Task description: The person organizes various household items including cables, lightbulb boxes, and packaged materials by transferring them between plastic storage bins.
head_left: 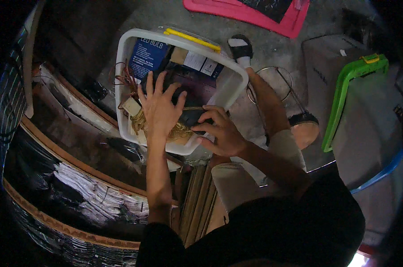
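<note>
A white plastic bin with a yellow latch stands in front of me, filled with mixed items. My left hand lies palm down inside it with fingers spread, over a dark object whose shape is mostly hidden. Curled at the bin's near right, my right hand has its fingers and thumb at the edge of a flat black object. Tan cord is bunched beneath my left wrist. A blue printed carton leans at the far left inside, beside reddish wires.
At left are wooden-edged shelves holding plastic-wrapped goods. A pink lid lies on the floor beyond the bin. To the right stands a grey bin with a green rim. My sandalled foot rests beside the white bin, near a metal ring.
</note>
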Motion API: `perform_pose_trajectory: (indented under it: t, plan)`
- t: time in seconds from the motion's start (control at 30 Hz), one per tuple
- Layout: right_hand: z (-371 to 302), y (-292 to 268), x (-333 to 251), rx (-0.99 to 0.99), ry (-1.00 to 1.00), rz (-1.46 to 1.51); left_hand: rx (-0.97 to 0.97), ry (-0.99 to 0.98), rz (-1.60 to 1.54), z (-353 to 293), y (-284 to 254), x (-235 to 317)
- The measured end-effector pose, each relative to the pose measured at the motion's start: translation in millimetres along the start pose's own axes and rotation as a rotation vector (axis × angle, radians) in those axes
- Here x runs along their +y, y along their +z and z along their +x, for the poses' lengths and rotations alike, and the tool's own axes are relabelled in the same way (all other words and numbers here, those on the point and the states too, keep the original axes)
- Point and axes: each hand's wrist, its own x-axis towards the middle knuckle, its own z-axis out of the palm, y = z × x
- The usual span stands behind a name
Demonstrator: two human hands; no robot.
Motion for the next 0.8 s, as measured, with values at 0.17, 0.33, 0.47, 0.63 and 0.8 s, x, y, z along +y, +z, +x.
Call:
perform_pose_trajectory:
  t: [0.17,0.33,0.47,0.63,0.8]
  plan:
    - [-1.2,5.3,-10.7,-0.034,0.05,0.005,0.008,-0.023,0.003,-9.6,-1.5,-7.4]
    - [6.9,2.5,3.7,0.018,-0.006,-0.084,0.067,0.037,0.007,-1.8,13.8,-2.7]
    - [37.1,0.9,34.5,0.125,0.133,-0.31,0.108,-0.002,0.013,32.3,53.0,8.8]
    - [58.5,-7.8,109.4,0.12,0.122,-0.525,0.232,-0.084,-0.198,40.3,81.9,21.3]
    - [55.9,-31.8,114.6,0.127,0.211,-0.489,0.431,-0.451,-0.121,-25.8,113.4,12.2]
